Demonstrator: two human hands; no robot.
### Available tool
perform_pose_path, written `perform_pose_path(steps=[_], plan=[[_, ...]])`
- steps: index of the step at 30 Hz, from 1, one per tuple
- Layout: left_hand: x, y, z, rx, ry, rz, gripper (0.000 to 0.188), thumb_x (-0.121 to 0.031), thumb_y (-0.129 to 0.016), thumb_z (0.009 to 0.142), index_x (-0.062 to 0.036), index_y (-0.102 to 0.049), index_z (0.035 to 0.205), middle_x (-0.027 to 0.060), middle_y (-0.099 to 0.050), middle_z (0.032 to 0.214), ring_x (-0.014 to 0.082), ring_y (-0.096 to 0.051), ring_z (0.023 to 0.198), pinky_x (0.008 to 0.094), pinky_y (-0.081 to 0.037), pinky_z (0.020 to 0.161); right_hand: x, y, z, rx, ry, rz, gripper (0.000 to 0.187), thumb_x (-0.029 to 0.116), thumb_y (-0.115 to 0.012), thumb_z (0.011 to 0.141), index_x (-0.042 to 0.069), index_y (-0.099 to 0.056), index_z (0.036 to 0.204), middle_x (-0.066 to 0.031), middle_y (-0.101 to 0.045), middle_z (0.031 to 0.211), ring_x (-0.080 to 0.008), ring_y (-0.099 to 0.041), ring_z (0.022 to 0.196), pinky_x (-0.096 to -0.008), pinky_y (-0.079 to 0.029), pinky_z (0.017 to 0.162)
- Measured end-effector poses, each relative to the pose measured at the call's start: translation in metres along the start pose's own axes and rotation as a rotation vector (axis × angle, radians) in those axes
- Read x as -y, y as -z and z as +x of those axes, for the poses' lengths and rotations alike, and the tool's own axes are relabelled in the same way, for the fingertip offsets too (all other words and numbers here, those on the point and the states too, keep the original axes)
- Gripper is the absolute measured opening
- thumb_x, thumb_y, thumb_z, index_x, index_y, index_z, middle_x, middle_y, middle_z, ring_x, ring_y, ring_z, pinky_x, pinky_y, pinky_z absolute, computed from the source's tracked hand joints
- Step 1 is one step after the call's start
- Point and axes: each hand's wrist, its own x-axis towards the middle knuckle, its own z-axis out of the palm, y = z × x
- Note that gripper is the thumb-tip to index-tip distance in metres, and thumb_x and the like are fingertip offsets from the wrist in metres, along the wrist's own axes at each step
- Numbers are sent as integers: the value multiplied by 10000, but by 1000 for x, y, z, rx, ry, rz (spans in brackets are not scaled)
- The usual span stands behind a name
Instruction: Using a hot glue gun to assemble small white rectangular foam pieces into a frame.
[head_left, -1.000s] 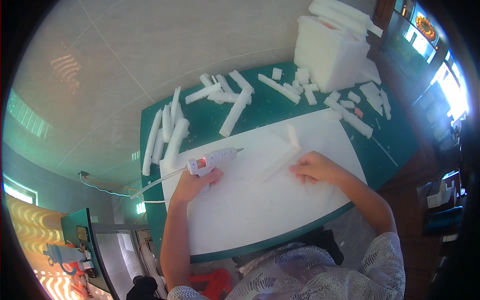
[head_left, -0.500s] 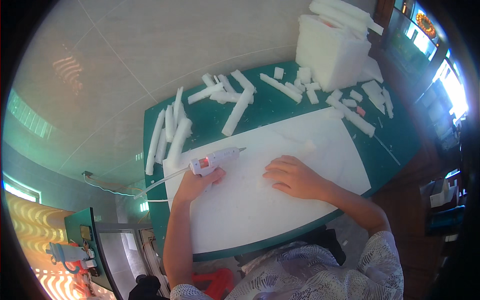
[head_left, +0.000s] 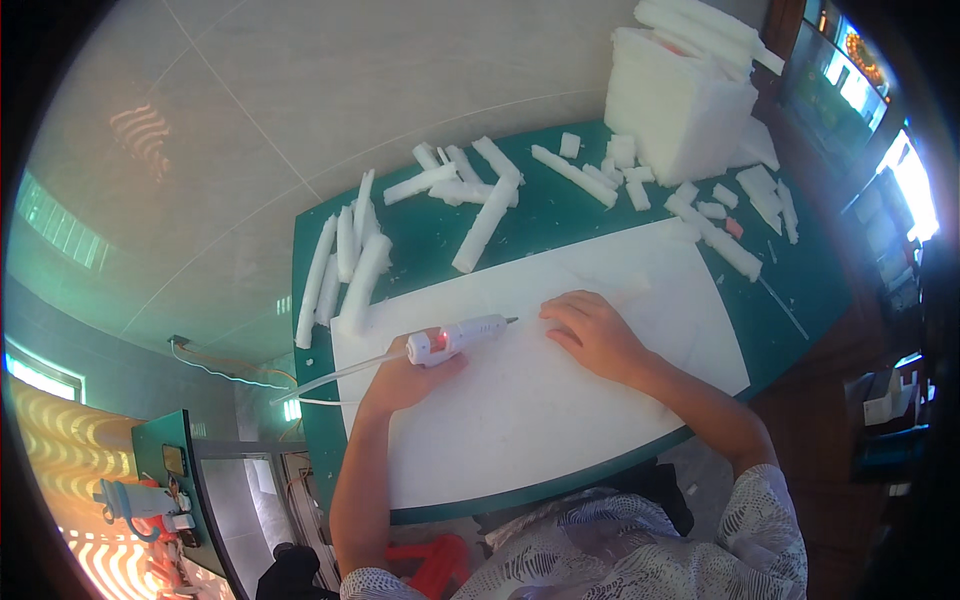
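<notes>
My left hand (head_left: pixel 405 384) is closed around the handle of a white hot glue gun (head_left: pixel 455 339), whose reddish light glows on its body. The gun's metal tip points right, and a pale glue stick (head_left: pixel 345 372) trails from its back end. Under both hands lies a large white sheet (head_left: pixel 520 430). Just right of the nozzle, my right hand (head_left: pixel 592 335) is palm down over the sheet, fingers bent and somewhat apart, with a gap between thumb and forefinger. Nothing shows in it, though the underside of its fingers is hidden.
White foam strips (head_left: pixel 488 222) lie along the far side of the green table (head_left: pixel 420 250), more at the left (head_left: pixel 362 280). A large white foam box (head_left: pixel 675 110) stands at the far right, with small foam scraps (head_left: pixel 712 210) before it. A power cord runs off to the left.
The glue gun has moved right in my left hand, its tip closer to my right hand. My right hand has shifted slightly right and away from me. The view has also shifted a little.
</notes>
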Motion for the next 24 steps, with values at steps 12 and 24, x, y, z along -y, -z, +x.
perform_pose_path(steps=[12, 24], plan=[[-16, -9, -6, -28, -14, 143, 230, -178, -731, 807, 4, -674, 935, 110, -652, 738, 173, -593, 655, 321, -471, 618, -6, 0, -1, -21, 42, 37, 140, 74, -670, 842, 33, -653, 975, -91, -653, 1100, -281, -580, 1086, -395, -442, 971], [-20, -15, -7, -37, -12, 174, 171, -143, -735, 794, 7, -666, 840, 81, -613, 648, 136, -540, 583, 311, -429, 547, -6, 0, 0, -14, 78, 54, 137, 52, -666, 843, 33, -650, 977, -83, -653, 1093, -260, -584, 1070, -391, -447, 955]])
